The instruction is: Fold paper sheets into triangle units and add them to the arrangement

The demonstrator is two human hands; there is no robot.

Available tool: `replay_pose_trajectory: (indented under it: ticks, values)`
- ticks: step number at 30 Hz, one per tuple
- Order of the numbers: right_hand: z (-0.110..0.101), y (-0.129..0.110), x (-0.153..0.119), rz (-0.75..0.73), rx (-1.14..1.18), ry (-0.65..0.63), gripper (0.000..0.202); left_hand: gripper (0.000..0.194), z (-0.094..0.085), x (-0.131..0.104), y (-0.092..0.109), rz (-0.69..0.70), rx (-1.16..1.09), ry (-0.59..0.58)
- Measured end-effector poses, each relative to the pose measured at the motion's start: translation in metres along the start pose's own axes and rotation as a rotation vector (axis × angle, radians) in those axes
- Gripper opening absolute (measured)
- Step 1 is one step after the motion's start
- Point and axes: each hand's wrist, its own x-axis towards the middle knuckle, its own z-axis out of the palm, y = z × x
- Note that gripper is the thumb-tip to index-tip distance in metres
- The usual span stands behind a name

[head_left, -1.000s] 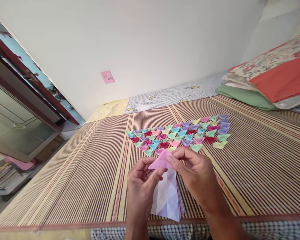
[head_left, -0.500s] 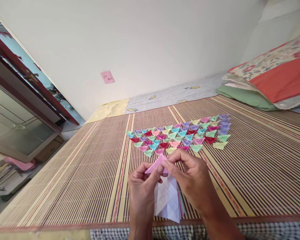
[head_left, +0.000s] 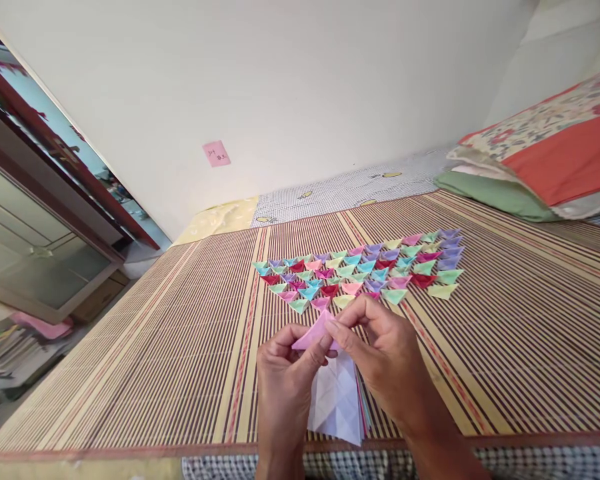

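Note:
Between my two hands is a folded pink paper piece [head_left: 312, 335], peaked at the top. My left hand [head_left: 289, 370] pinches its left and lower part, thumb in front. On the right side, my right hand [head_left: 377, 343] grips it between thumb and fingers near the peak. Just below my hands lies a stack of creased paper sheets [head_left: 336, 400], pale lilac on top with coloured edges showing at the right. Beyond the fingers, several rows of small folded paper boats [head_left: 351, 270] in many colours sit on the striped mat.
The striped bamboo mat [head_left: 170, 347] covers the bed. A pile of bedding with a red and floral cover [head_left: 555, 160] lies at the far right. A pink note [head_left: 216, 153] is stuck to the white wall [head_left: 330, 80]. At the left stand a cabinet [head_left: 35, 247] and a doorway.
Both hands keep their pinch on the pink paper, with hardly any finger movement. The whole view has shifted very slightly.

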Motion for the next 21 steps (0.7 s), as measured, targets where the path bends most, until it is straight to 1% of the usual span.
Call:
replay_pose_trajectory:
  ticks: [3,5,7,9,10,13,16,18,21]
  values:
    - [0.001,0.002,0.001,0.065,0.094,-0.023,0.014,0.023,-0.001,0.000,0.001,-0.002,0.004,0.003]
    - [0.000,0.002,0.002,0.097,0.142,-0.075,0.018,0.024,-0.002,0.001,0.001,-0.006,0.010,0.000]
    - [0.000,-0.001,0.002,0.095,0.137,-0.133,0.016,0.025,-0.003,0.002,0.001,-0.002,0.020,-0.004]
    - [-0.001,-0.005,0.003,0.075,0.108,-0.163,0.018,0.026,-0.003,0.002,0.000,0.004,0.036,-0.006]
    - [0.000,-0.007,0.002,0.061,0.093,-0.159,0.020,0.026,-0.002,0.002,-0.001,0.005,0.039,-0.001]
    - [0.003,-0.012,0.000,-0.013,0.053,-0.093,0.021,0.026,0.001,0.000,-0.002,0.005,0.025,0.029]
    - [0.006,-0.010,-0.001,-0.054,0.019,-0.037,0.022,0.026,0.004,-0.001,-0.003,0.008,0.026,0.056]
    - [0.005,-0.007,0.001,-0.041,0.018,-0.035,0.022,0.027,0.005,-0.002,-0.003,0.009,0.053,0.050]
    - [0.000,-0.001,0.004,0.006,0.046,-0.065,0.021,0.022,0.006,-0.002,0.000,0.005,0.085,-0.008]
